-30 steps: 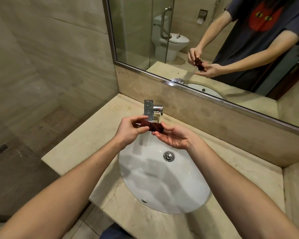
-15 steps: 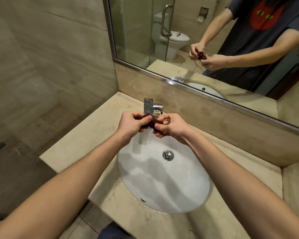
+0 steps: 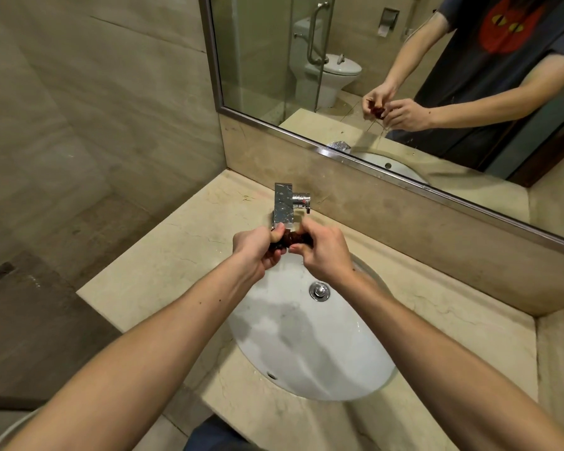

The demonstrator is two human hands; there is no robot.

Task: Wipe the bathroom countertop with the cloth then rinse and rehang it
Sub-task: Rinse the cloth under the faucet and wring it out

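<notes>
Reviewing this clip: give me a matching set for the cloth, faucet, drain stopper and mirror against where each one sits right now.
Things:
1. cloth
2. faucet
3. drain stopper
4. mirror

Places:
A. on the wall above the backsplash
B. in the white basin's bottom
C. bunched between left hand and right hand
D. on the countertop behind the basin

Pairs: 1-C, 2-D, 3-B, 4-A

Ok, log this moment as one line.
step: wringing | cloth: bunched, both hands grip | left hand | right hand | over sink
</notes>
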